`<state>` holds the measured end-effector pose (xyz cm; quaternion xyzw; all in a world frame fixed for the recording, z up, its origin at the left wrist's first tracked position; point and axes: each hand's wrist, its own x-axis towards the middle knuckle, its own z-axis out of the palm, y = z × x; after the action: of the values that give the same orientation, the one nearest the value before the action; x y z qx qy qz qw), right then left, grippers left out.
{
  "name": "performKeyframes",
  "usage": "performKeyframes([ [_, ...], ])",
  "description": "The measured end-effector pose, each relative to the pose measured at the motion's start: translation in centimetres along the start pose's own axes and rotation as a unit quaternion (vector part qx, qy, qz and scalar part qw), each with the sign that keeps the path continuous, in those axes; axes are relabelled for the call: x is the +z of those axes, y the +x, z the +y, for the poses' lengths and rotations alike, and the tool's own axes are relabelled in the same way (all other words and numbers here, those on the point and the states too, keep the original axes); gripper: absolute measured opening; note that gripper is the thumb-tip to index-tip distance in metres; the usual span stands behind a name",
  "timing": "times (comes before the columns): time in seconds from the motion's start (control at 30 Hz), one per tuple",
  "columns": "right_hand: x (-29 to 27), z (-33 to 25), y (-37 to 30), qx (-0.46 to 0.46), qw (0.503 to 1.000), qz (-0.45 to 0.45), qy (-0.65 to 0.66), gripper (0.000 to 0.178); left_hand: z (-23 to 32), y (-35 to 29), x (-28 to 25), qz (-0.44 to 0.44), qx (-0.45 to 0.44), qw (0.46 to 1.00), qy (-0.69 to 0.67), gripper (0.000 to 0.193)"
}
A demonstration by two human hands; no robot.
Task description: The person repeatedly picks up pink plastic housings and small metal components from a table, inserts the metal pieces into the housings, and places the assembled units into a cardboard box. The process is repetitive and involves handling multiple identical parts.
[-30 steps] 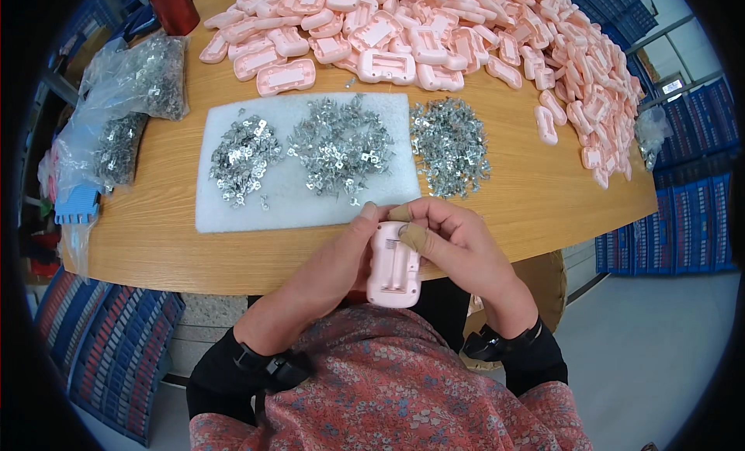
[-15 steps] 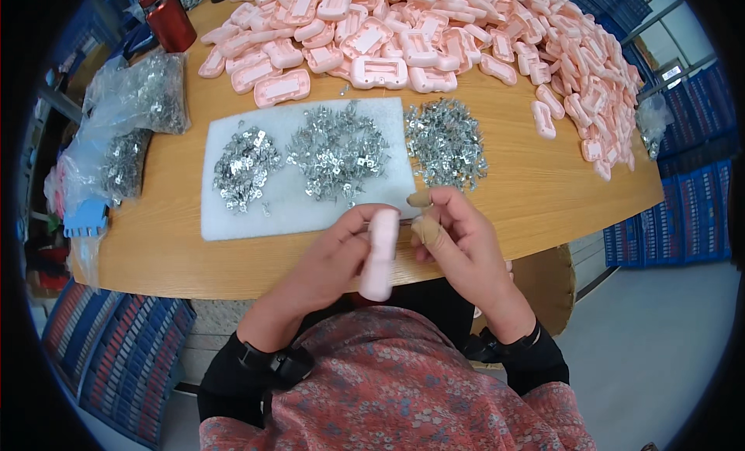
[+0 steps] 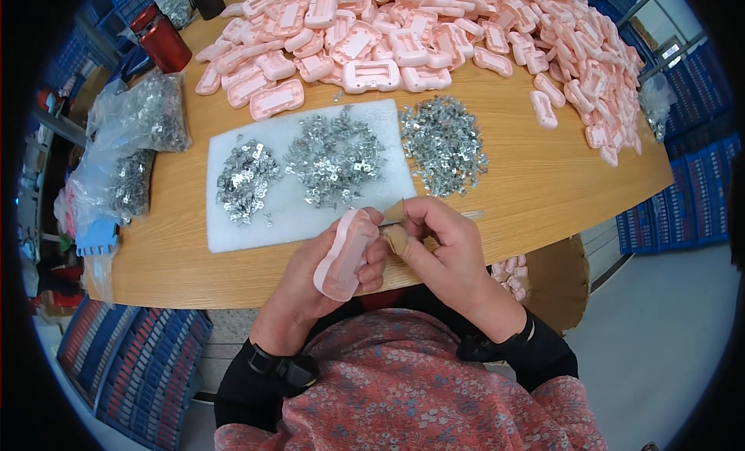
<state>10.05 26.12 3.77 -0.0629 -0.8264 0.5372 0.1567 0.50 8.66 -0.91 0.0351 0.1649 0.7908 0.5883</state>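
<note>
My left hand (image 3: 296, 279) grips a pale pink plastic shell (image 3: 347, 253) by its sides, in front of the table edge. The shell is tilted, its hollow side facing up and to the right. My right hand (image 3: 446, 245), with tan coverings on thumb and forefinger, is pinched close to the shell's upper right side. Whatever lies between those fingertips is too small to make out. Beyond my hands, a white foam sheet (image 3: 289, 224) carries two heaps of small metal pieces (image 3: 335, 160). A third metal heap (image 3: 444, 145) lies on the wood right of the sheet.
A large pile of pink shells (image 3: 403, 44) covers the table's far side and far right. Clear bags of metal parts (image 3: 159, 114), a red canister (image 3: 164, 46) and a blue plastic piece (image 3: 97, 239) sit at the left. Below the right edge stands a carton (image 3: 560, 292) holding pink shells.
The shell has turned in my left hand from edge-on to showing its hollow side, moving slightly left. My right hand has moved left, closer to it.
</note>
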Motion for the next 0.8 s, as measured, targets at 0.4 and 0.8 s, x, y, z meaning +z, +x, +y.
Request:
performKeyframes([
  [0.4,2.1,-0.2,-0.6,-0.186,0.975,-0.058,-0.104,0.04,-0.6,0.5,1.5,0.202,0.136,0.932,0.267,0.042],
  [0.8,-2.9,0.1,-0.6,-0.071,0.983,-0.16,-0.059,0.029,3.3,-2.3,3.9,0.02,0.127,0.784,0.608,0.054],
])
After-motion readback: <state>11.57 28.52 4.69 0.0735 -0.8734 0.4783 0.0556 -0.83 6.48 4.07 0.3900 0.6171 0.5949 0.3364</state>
